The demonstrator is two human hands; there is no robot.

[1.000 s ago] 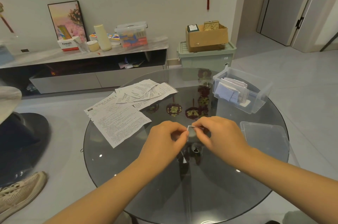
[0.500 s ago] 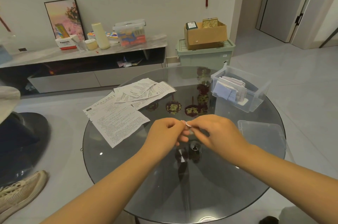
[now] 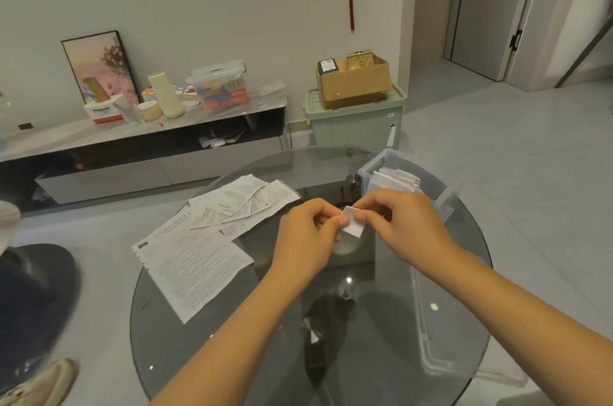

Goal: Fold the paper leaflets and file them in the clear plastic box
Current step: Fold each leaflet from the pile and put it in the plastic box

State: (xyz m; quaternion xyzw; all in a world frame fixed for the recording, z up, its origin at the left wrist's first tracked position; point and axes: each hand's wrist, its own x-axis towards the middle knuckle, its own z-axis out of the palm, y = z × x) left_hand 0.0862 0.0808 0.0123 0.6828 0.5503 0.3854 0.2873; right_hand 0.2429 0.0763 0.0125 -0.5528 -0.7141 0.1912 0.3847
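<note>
Both hands pinch one small folded white leaflet [image 3: 353, 223] above the middle of the round glass table [image 3: 232, 356]. My left hand [image 3: 306, 234] grips its left edge and my right hand [image 3: 403, 223] grips its top right. Just behind my right hand stands the clear plastic box [image 3: 444, 198], with several folded leaflets [image 3: 396, 179] upright inside it. Unfolded printed leaflets [image 3: 199, 259] lie spread on the table's left side, a large sheet nearest me and smaller ones overlapping behind it.
The box's clear lid [image 3: 441, 332] lies flat at the table's right edge. Beyond the table are a low TV console [image 3: 139, 153] with clutter, a green storage bin [image 3: 356, 125] carrying a cardboard box [image 3: 355, 83], and a shoe [image 3: 39, 384] on the floor at lower left.
The folded leaflet, a thin edge between my fingertips before, now shows as a small white rectangle. My hands have shifted closer to the clear box. The camera has tilted.
</note>
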